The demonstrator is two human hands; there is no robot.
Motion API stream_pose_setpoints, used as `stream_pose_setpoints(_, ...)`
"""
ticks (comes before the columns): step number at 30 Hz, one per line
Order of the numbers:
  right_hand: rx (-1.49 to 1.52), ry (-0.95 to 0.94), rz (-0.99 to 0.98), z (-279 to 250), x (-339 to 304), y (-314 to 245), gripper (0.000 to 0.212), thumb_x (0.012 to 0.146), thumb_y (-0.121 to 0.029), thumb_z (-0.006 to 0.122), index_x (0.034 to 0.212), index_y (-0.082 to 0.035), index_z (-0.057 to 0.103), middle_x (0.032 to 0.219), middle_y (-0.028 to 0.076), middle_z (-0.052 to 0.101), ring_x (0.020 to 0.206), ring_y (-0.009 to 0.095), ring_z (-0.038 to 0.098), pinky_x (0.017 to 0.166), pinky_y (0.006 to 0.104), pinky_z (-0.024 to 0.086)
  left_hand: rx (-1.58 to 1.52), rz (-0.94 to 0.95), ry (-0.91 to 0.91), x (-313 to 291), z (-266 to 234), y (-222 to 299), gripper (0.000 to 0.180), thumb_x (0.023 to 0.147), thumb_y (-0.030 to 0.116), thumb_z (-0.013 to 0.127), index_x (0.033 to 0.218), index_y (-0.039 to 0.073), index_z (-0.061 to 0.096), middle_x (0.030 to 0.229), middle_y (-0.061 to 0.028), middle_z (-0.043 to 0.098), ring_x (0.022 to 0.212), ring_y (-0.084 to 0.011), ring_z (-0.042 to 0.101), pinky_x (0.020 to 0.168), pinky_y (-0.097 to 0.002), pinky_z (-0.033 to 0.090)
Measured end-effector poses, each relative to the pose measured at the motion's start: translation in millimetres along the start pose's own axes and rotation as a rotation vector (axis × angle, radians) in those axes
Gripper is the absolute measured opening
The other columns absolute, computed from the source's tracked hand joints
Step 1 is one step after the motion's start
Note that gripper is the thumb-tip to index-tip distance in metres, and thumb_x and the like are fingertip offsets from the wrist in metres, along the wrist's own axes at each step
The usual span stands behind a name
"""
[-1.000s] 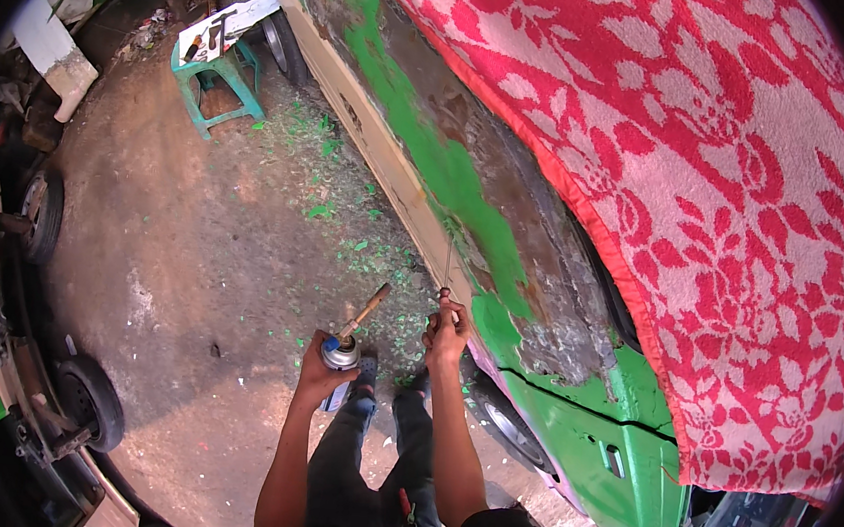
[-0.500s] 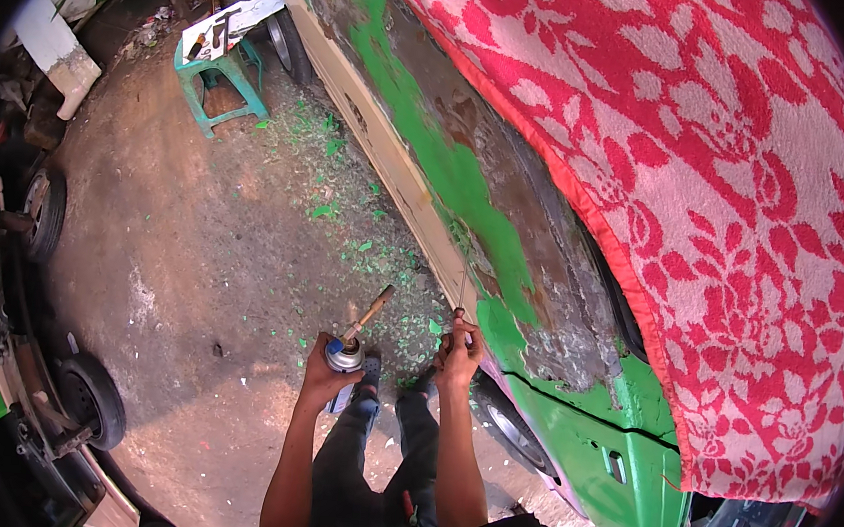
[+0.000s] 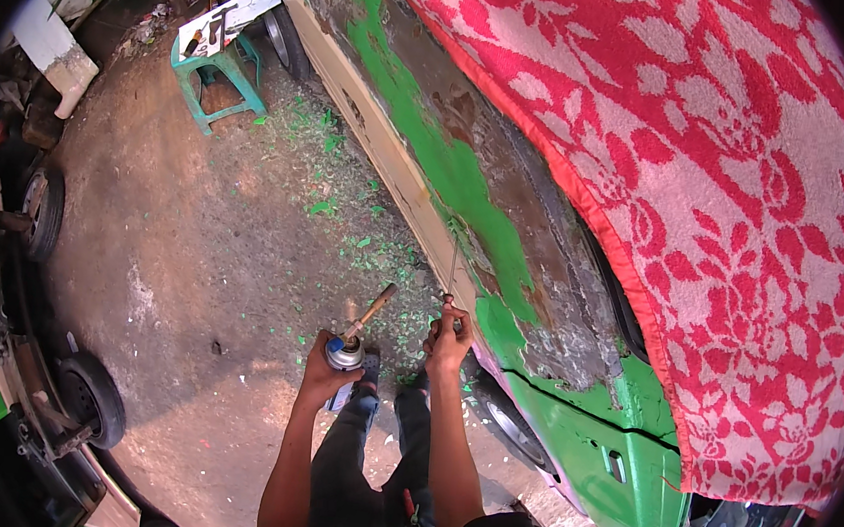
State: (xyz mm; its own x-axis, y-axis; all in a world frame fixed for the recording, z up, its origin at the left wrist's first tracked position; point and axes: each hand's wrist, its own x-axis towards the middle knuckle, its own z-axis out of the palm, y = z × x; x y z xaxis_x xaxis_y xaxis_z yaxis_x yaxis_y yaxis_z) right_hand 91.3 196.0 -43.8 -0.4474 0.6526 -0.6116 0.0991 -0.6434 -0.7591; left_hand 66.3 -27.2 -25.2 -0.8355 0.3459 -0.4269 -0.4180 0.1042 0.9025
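Observation:
My left hand [image 3: 320,373] is wrapped round a blow torch [image 3: 345,357], a gas can with a blue knob; its burner tube slants up and away to the right. No flame can be made out. In my right hand [image 3: 448,342] a thin-shafted tool, like a screwdriver [image 3: 452,271], is gripped by its brownish handle. The slender shaft points away toward the lower side of the car [image 3: 487,204]. Whether the tip touches the panel is too small to tell. Green paint there is partly stripped to brown and grey patches.
A red and white floral blanket [image 3: 690,187] covers the car's upper side. Green flakes [image 3: 368,249] litter the concrete. Farther off, a green stool [image 3: 220,75] bears a white board with a hammer-like tool. Loose wheels [image 3: 92,400] and another green vehicle part stand at left.
My right hand has shifted slightly left and away from me, and the tool's handle moved with it. My left hand and the blow torch have barely moved.

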Motion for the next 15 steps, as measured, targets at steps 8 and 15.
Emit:
stream_pose_setpoints(8, -0.042, -0.037, -0.064, -3.8, -2.5, -7.2, 0.015, 0.095, -0.020, 0.064, 0.087, -0.014, 0.054, 0.056, -0.003, 0.047, 0.039, 0.003, 0.034, 0.032, 0.0213, 0.021, 0.006, -0.006, 0.009, 5.3, -3.3, -2.1, 0.059, 0.057, 0.003, 0.085, 0.100, 0.007, 0.045, 0.093, -0.0040, 0.059, 0.086, -0.0126, 0.057, 0.078, -0.0287, 0.047)
stream_pose_setpoints(15, -0.042, 0.026, -0.062, -3.7, -15.4, -4.4, 0.020, 0.093, -0.026, 0.066, 0.082, -0.016, 0.053, 0.056, -0.004, 0.044, 0.040, 0.004, 0.033, 0.033, 0.0216, 0.023, 0.029, 0.009, 0.022, 9.0, -1.1, 6.6, 0.060, 0.057, 0.003, 0.086, 0.102, 0.007, 0.045, 0.096, -0.0043, 0.059, 0.089, -0.0123, 0.058, 0.081, -0.0279, 0.048)
